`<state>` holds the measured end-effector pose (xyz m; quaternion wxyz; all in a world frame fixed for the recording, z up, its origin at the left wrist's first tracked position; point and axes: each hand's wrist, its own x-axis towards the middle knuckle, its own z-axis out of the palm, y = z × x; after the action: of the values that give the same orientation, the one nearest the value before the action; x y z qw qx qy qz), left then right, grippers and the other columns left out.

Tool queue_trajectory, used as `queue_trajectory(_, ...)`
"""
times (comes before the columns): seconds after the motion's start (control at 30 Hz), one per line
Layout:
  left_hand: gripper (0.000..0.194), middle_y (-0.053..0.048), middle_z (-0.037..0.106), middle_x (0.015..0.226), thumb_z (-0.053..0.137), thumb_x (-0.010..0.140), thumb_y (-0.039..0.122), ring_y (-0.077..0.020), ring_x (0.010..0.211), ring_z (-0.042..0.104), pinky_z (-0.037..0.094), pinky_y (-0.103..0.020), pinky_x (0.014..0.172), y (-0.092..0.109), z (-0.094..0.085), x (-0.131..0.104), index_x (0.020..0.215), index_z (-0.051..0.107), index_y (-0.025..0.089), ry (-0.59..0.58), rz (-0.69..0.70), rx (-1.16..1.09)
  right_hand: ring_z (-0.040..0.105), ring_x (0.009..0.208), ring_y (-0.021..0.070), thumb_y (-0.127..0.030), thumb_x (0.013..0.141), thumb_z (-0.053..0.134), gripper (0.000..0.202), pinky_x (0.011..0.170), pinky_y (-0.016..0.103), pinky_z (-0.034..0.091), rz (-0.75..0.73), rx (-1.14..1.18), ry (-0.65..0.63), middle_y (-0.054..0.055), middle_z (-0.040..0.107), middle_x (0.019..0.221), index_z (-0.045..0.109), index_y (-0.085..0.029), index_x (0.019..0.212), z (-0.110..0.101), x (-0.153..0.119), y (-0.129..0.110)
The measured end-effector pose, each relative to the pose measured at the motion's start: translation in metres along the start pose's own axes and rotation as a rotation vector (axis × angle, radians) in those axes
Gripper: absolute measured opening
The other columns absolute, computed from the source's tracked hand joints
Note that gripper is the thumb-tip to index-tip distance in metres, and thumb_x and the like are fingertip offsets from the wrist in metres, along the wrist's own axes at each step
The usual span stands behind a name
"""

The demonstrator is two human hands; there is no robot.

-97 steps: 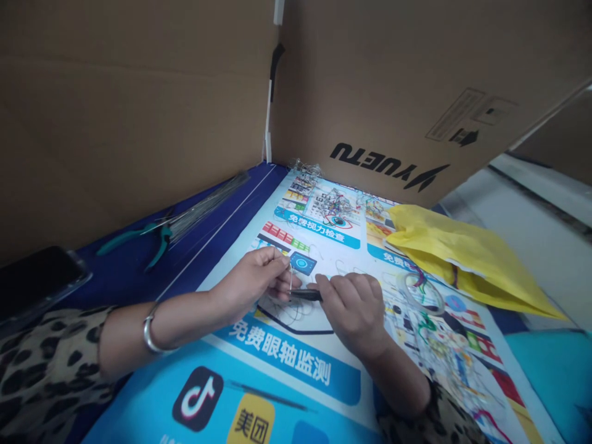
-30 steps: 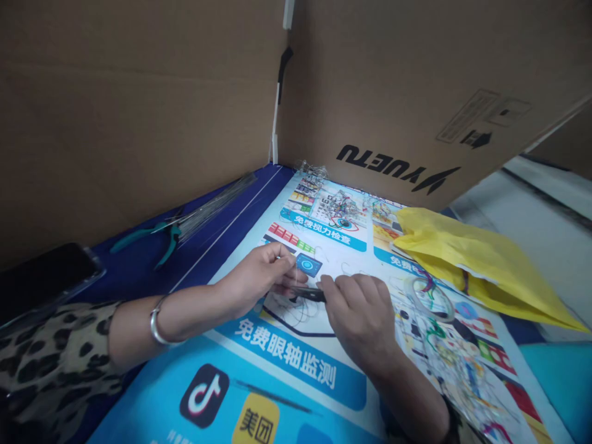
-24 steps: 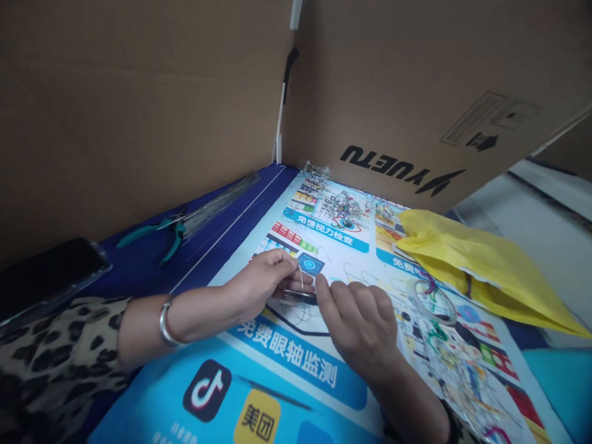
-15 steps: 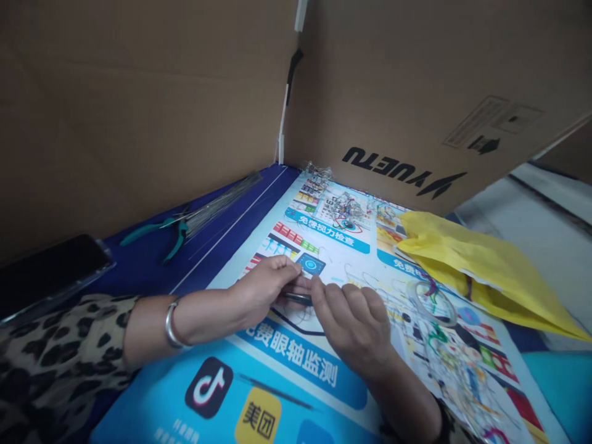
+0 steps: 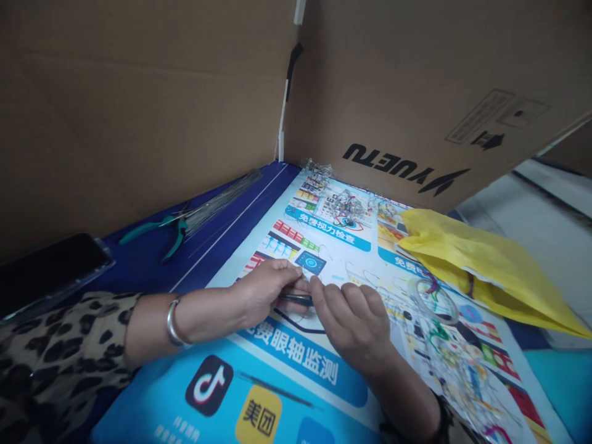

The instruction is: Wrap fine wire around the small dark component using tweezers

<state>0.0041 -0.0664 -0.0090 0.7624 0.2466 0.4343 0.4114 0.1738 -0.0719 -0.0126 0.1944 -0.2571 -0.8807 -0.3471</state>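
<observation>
Holding a slim dark tool (image 5: 296, 300) right over the poster, bare hands only. The right hand (image 5: 354, 320) is curled shut on it, knuckles up, with the other end reaching to the left fingers. The left hand (image 5: 266, 290) has its thumb and index finger pinched together just above the tool; whatever is in that pinch is too tiny to make out. Both hands are super close at the fingertips, and I can't tell if they actually touch. There's a silver bangle (image 5: 172, 324) on the left wrist, btw.

Under all that is the printed poster (image 5: 152, 401), mostly light blue and white, lying on dark blue cloth (image 5: 148, 262). Off to the left, teal-handled pliers (image 5: 176, 237) sit with the handles spread, right by a bundle of straight thin wires (image 5: 222, 200). A black phone (image 5: 53, 265) lies nearer the left sleeve.

Far end of the poster has a messy wire tangle (image 5: 346, 206), plus a silvery clump (image 5: 318, 171) near the cardboard corner. Over on the right you've got a crinkly yellow bag (image 5: 490, 265), a clear ring (image 5: 435, 301) beside it, and a heap of colourful strands (image 5: 467, 376) closer to the right forearm. Tall cardboard panels (image 5: 139, 111) stand behind everything, one printed YUETU upside down.
</observation>
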Motion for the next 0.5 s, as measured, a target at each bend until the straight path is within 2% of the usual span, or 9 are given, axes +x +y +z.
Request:
queue_trajectory(0.37, 0.016, -0.003, 0.06, 0.069, 0.059, 0.076, 0.025, -0.0132, 0.066, 0.061, 0.054, -0.034, 0.066, -0.0029, -0.004, 0.0005, 0.072, 0.047, 0.014, -0.057, -0.015, -0.032, 0.046, 0.07, 0.0157, -0.017, 0.082, 0.053, 0.026, 0.065, 0.035, 0.031, -0.023, 0.028, 0.002, 0.003, 0.059, 0.076, 0.057, -0.012, 0.107, 0.0013, 0.0001, 0.0021)
queue_trajectory(0.5, 0.02, -0.002, 0.059, 0.068, 0.06, 0.076, 0.027, -0.0121, 0.064, 0.06, 0.054, -0.032, 0.066, -0.0025, -0.0032, -0.0007, 0.07, 0.045, 0.015, -0.067, -0.003, -0.009, 0.044, 0.065, 0.015, -0.016, 0.083, 0.05, 0.023, 0.061, 0.034, 0.029, 0.006, 0.069, -0.005, 0.002, 0.055, 0.067, 0.058, -0.012, 0.104, 0.0023, 0.0016, 0.0029)
